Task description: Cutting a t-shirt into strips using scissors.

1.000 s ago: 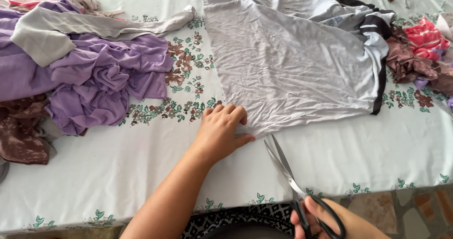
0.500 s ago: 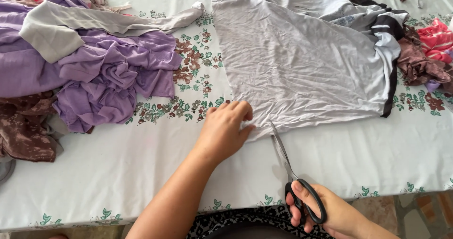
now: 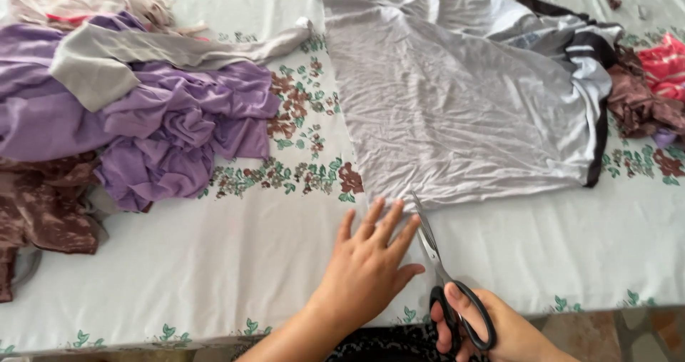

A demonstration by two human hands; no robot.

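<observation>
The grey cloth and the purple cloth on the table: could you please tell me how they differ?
The grey cloth lies spread out nearly flat; the purple cloth is bunched in a heap. The grey cloth's near edge lies at the scissors tips and left hand; the purple cloth lies away from both. Both rest on the floral tablecloth.

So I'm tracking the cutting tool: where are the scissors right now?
Lower centre-right of the head view: scissors in the right hand, tips at the grey fabric's near edge, beside the left hand.
</observation>
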